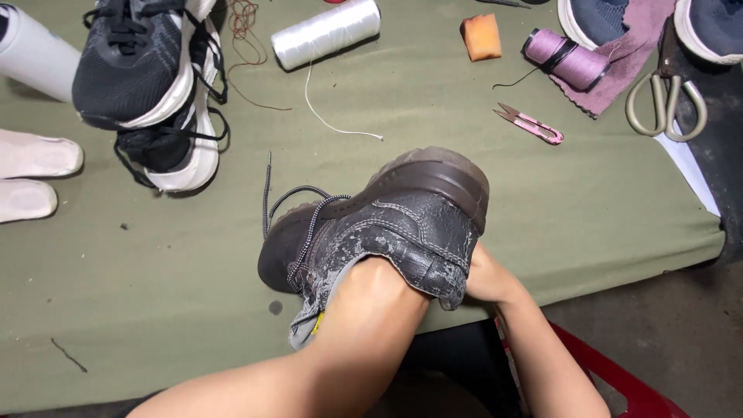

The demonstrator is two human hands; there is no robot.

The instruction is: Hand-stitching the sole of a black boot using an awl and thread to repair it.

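A worn black leather boot (402,224) with a brown sole lies on its side near the front edge of the green-covered table (193,310). My left hand is pushed inside the boot's opening, so only the wrist and forearm (371,302) show. My right hand (484,277) presses against the boot's heel from behind, partly hidden by the boot. The boot's speckled lace (298,205) trails loose toward the left.
A pair of black-and-white sneakers (151,85) lies at the back left, with white insoles (35,174) at the left edge. White thread spool (325,31), orange block (481,36), purple thread spool (565,58), pink thread snips (532,124) and large scissors (665,97) lie along the back.
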